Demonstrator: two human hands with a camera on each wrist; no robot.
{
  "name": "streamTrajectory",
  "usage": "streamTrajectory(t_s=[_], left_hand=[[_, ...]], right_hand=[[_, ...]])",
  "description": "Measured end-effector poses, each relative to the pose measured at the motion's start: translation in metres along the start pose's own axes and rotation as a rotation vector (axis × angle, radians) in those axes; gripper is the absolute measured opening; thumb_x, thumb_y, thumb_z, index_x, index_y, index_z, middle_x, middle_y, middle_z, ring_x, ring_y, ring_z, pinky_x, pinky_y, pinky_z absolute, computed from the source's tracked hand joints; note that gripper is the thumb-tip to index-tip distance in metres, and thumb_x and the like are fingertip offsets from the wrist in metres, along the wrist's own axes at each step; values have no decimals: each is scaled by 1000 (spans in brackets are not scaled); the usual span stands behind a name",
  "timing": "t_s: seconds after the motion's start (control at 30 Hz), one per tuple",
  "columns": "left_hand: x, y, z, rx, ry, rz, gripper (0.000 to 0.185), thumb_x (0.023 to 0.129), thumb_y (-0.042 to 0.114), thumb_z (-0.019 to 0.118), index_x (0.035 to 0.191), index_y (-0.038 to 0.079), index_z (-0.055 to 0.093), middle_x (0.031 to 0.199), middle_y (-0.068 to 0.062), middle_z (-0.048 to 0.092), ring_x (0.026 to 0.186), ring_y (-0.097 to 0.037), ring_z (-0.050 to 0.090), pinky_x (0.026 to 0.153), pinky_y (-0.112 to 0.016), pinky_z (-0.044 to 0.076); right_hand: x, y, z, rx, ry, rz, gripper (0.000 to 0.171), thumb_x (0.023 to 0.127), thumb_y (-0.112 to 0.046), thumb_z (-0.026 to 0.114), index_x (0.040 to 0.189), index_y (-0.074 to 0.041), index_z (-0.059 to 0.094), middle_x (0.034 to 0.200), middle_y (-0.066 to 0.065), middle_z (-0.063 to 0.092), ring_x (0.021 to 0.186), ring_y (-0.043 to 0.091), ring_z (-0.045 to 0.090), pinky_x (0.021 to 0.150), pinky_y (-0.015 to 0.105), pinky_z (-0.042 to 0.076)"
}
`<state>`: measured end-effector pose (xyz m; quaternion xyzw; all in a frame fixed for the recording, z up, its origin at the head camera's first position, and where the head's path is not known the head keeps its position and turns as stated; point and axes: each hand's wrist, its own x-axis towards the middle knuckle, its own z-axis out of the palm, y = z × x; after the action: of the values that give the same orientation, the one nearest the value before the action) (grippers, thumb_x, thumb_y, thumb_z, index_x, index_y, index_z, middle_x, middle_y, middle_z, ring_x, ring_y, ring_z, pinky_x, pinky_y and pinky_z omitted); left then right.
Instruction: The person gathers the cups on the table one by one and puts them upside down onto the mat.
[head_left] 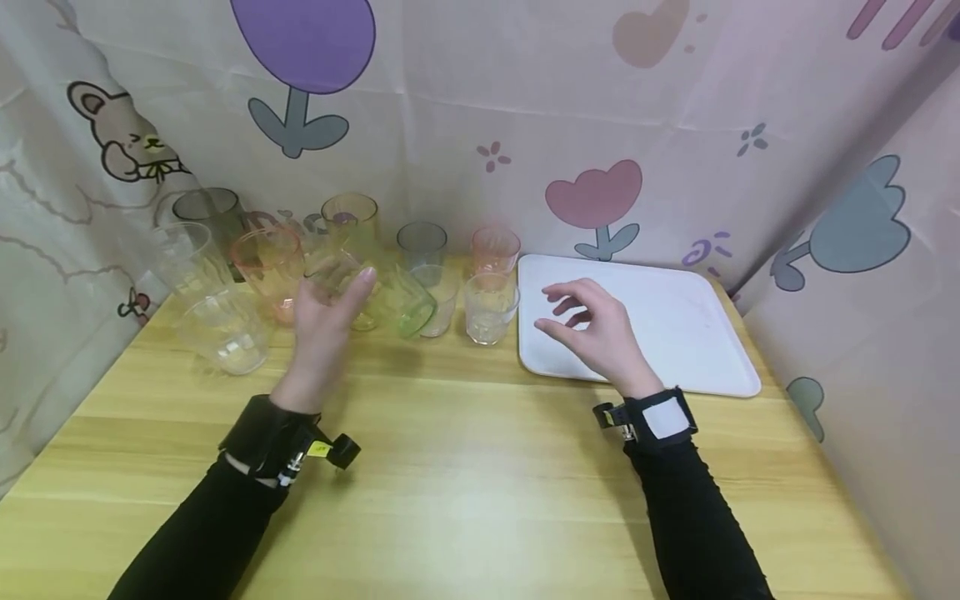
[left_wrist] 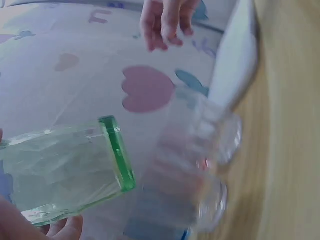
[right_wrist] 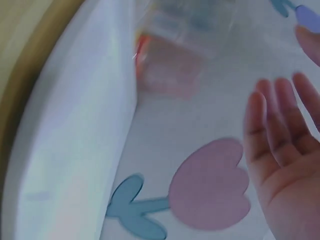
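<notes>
My left hand (head_left: 318, 342) grips a green clear-walled glass (head_left: 408, 304), tilted on its side with its thick base pointing right, above the table among other glasses. In the left wrist view, the green glass (left_wrist: 65, 170) fills the lower left, fingers curled around its rim end. Over the left part of a white tray (head_left: 645, 325), my right hand (head_left: 600, 333) hovers with its fingers loosely bent and nothing between them. The right wrist view shows that hand (right_wrist: 287, 155) with palm visible, beside the tray's edge.
Left of the green glass stand a grey glass (head_left: 213, 212), an orange-pink glass (head_left: 270, 258) and clear glasses (head_left: 225, 337). A yellow glass (head_left: 351, 212) is behind. Nearer the tray are a small grey glass (head_left: 422, 242), a pink glass (head_left: 495, 246) and a clear glass (head_left: 489, 312). Patterned curtain encloses the table.
</notes>
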<state>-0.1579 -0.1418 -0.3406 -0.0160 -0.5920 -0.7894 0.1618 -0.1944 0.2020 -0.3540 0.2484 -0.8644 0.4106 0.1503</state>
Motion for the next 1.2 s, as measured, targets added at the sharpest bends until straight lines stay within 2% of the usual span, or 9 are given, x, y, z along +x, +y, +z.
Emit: streamTrajectory(t_s=[0.17, 0.27, 0.4, 0.57, 0.7, 0.83, 0.93, 1.0, 1.2], left_hand=[[3, 0, 23, -206, 29, -93, 31, 101, 24, 69, 126, 13, 53, 129, -2, 55, 126, -21, 53, 115, -43, 42], [3, -2, 36, -318, 34, -161, 30, 99, 34, 71, 118, 17, 54, 122, 2, 53, 115, -16, 52, 105, -35, 46], [3, -5, 54, -439, 27, -204, 24, 100, 39, 69, 108, 19, 59, 117, 2, 56, 108, -15, 55, 92, -26, 53], [4, -8, 73, -532, 43, -284, 41, 101, 47, 64, 129, 19, 53, 120, -1, 56, 109, -17, 58, 95, -26, 56], [6, -10, 84, -612, 53, -335, 60, 102, 51, 60, 148, 22, 38, 127, -6, 54, 110, -18, 61, 102, -28, 54], [7, -10, 94, -717, 66, -383, 67, 102, 52, 60, 156, 29, 28, 135, -10, 50, 109, -18, 62, 101, -27, 54], [7, -11, 101, -747, 60, -397, 67, 101, 54, 59, 155, 30, 27, 133, -10, 52, 103, -18, 64, 99, -27, 56], [7, -13, 105, -733, 46, -395, 67, 101, 54, 58, 153, 24, 29, 128, -9, 54, 101, -17, 64, 99, -27, 56], [5, -19, 110, -686, 32, -406, 61, 101, 50, 61, 148, 17, 39, 128, -7, 52, 107, -17, 60, 105, -29, 53]], right_hand=[[7, -21, 13, 145, 112, -66, 55, 81, -4, 89, 131, -5, 66, 126, 9, 64, 105, 23, 67, 80, 28, 60], [11, -31, 24, 224, 150, -109, 64, 78, 0, 90, 136, -3, 62, 132, 9, 61, 111, 24, 65, 86, 33, 60], [18, -43, 38, 305, 179, -172, 76, 75, 5, 90, 143, -3, 57, 137, 11, 57, 120, 28, 61, 93, 41, 59], [28, -57, 52, 353, 215, -252, 87, 72, 8, 91, 149, -2, 51, 145, 16, 51, 126, 34, 57, 98, 49, 57], [36, -63, 59, 364, 234, -269, 87, 73, 6, 90, 150, -3, 50, 149, 13, 49, 127, 29, 57, 99, 45, 57], [42, -63, 61, 356, 253, -241, 85, 75, 5, 89, 150, -4, 50, 148, 11, 51, 124, 23, 59, 95, 37, 59], [47, -62, 58, 392, 247, -221, 81, 77, 6, 87, 148, -2, 49, 149, 12, 52, 126, 25, 59, 97, 36, 59], [49, -60, 55, 434, 230, -202, 79, 79, 8, 85, 147, 0, 47, 149, 12, 53, 128, 26, 59, 99, 37, 58], [49, -51, 47, 529, 177, -143, 75, 79, 15, 81, 144, 2, 45, 145, 11, 55, 127, 28, 60, 97, 39, 59]])
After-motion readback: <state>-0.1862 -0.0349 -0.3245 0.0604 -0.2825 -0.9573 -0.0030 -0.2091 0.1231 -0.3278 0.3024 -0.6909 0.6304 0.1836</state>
